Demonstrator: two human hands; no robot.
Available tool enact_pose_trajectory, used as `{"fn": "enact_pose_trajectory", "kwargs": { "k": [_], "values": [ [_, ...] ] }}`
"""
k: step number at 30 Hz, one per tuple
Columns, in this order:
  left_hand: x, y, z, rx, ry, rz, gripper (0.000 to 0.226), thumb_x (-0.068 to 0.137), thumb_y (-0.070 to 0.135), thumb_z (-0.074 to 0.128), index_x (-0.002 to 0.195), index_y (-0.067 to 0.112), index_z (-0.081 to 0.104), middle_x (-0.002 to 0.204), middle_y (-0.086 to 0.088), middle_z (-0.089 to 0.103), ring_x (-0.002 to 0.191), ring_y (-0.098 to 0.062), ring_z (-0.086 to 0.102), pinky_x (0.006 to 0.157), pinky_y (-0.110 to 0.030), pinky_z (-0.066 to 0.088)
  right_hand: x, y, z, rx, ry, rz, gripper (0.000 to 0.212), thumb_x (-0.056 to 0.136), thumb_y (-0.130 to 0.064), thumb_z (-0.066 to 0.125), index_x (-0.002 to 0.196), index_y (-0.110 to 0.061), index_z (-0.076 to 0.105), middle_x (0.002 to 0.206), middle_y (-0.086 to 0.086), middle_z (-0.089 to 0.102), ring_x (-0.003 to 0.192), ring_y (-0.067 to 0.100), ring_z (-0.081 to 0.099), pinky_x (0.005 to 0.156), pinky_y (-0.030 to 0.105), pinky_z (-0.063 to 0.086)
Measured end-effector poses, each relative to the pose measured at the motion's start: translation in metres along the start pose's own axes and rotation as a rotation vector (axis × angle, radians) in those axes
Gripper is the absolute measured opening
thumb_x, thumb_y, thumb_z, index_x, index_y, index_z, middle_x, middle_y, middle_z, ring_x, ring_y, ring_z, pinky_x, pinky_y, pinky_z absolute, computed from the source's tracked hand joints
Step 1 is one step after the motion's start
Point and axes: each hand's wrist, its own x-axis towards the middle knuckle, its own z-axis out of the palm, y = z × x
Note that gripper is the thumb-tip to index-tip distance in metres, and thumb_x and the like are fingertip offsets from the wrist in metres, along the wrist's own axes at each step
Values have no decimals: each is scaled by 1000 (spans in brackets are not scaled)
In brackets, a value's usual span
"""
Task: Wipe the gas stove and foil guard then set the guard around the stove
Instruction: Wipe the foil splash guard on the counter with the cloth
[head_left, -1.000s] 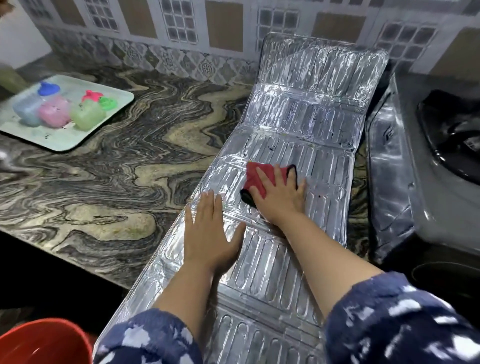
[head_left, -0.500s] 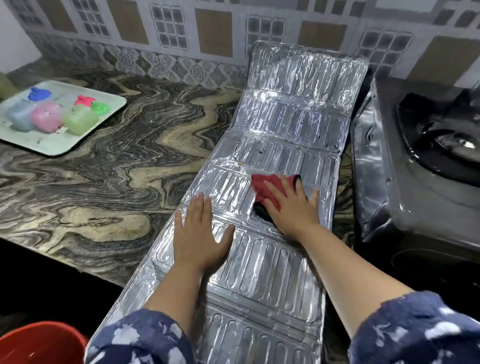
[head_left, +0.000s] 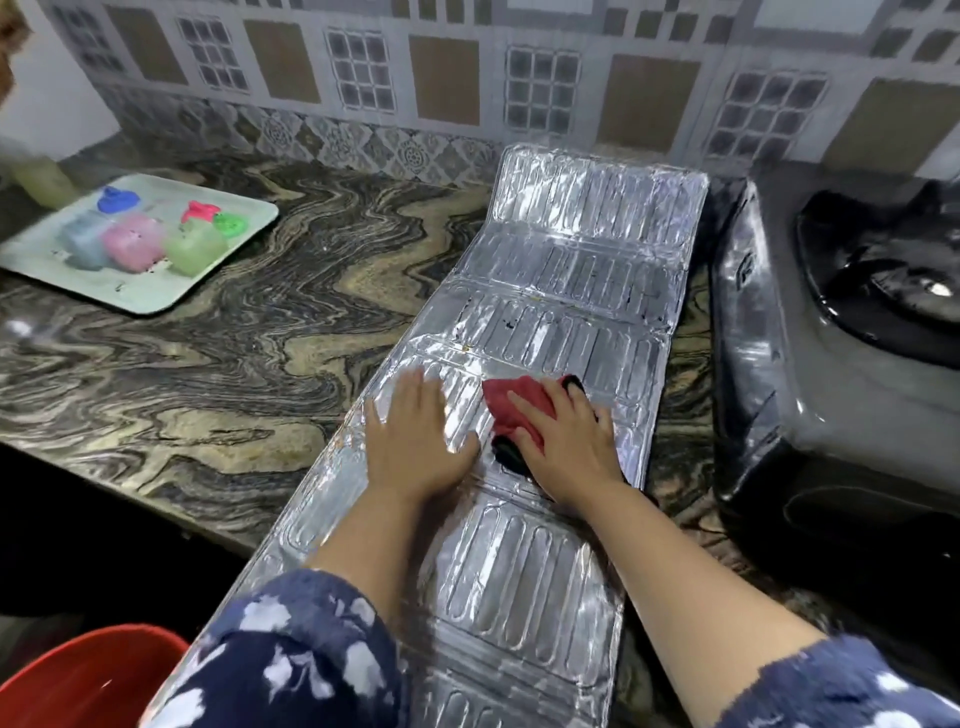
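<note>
A long ribbed foil guard (head_left: 566, 270) lies unfolded flat on the marbled counter, its far end leaning on the tiled wall and its near end hanging over the counter edge. My left hand (head_left: 415, 441) presses flat on the guard's left side, fingers straight. Just to its right, my right hand (head_left: 569, 441) presses a red and black cloth (head_left: 511, 410) onto the foil with spread fingers. Dark specks dot the panel beyond the cloth. The gas stove (head_left: 810, 374) stands to the right of the guard, its black burner top partly cut off by the frame.
A pale tray (head_left: 156, 291) with several coloured plastic containers sits at the far left of the counter (head_left: 234, 364). A red bucket (head_left: 88, 680) shows below the counter edge at bottom left. The tiled wall runs along the back.
My right hand has slid the cloth a little nearer and to the right across the foil. My left hand has shifted closer to the cloth; the camera has tilted.
</note>
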Motion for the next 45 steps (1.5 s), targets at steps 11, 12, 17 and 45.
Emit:
{"fn": "enact_pose_trajectory", "kwargs": {
  "k": [11, 12, 17, 45],
  "values": [
    [11, 10, 32, -48, 75, 10, 82, 89, 64, 15, 154, 17, -1, 162, 0, -10, 148, -13, -13, 119, -49, -8, 53, 41, -8, -122, 60, 265, 57, 98, -48, 15, 151, -31, 6, 161, 8, 2, 147, 35, -1, 119, 49, -2],
    [11, 10, 32, -47, 80, 8, 82, 88, 64, 14, 154, 17, -1, 162, 0, -10, 148, -13, -13, 119, -49, -9, 65, 38, -8, -125, 49, 292, 58, 97, -51, 15, 151, -31, 5, 161, 8, 1, 147, 37, -1, 119, 50, -3],
    [11, 10, 32, -51, 96, 5, 85, 83, 64, 7, 154, 17, -1, 162, 0, -11, 148, -11, -15, 119, -47, -12, 124, 2, -5, -101, 1, 235, 60, 96, -52, 14, 151, -31, 3, 161, 7, 0, 146, 39, -4, 118, 52, -7],
    [30, -5, 11, -66, 67, -80, 64, 94, 45, 27, 152, 17, 19, 162, -1, 8, 149, -16, 1, 119, -48, -3, 88, -20, 5, 94, 19, -231, 52, 89, -44, 29, 140, -37, 41, 152, -4, 32, 142, 23, 23, 117, 41, 16]
  ]
}}
